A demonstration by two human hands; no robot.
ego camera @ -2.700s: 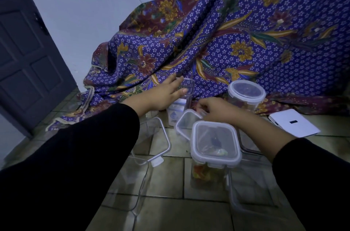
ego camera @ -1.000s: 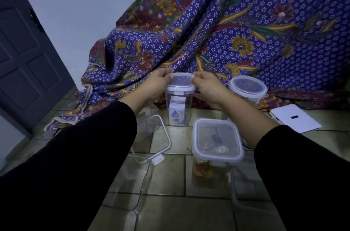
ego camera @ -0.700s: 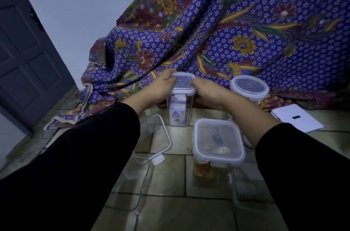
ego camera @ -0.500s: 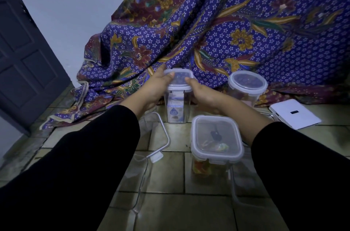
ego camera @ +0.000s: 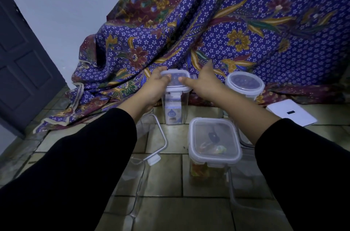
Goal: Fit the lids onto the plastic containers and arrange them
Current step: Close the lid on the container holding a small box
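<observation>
Left hand [ego camera: 153, 88] pinches the left edge of clear rectangular snap lid [ego camera: 176, 80], which sits on tall clear plastic container [ego camera: 175, 106]. Right hand [ego camera: 204, 83] thumb presses the lid's right side, fingers straight. Just right of that hand: round-lidded clear plastic tub [ego camera: 244, 83]. Below its wrist: square lidded clear plastic box [ego camera: 215, 140]. Under left wrist: grey-rimmed clear plastic piece [ego camera: 162, 136].

Scene dimly lit, cool bluish cast throughout. Wall [ego camera: 66, 3] rendered brightest; light evenly spread, source not seen. Pale lit patch noted on floor tiles [ego camera: 170, 136] before tall container [ego camera: 175, 111]. Soft sheen caught on tall container lid [ego camera: 175, 79] and square container lid [ego camera: 214, 140]. Black sleeves [ego camera: 75, 174] crushed to near-solid shadow, folds lost. Right edge and lower corners darkened. Straight lines bent by wide lens: door [ego camera: 22, 60] edge leaned, tile joints splayed. Fine detail slightly softened throughout.
</observation>
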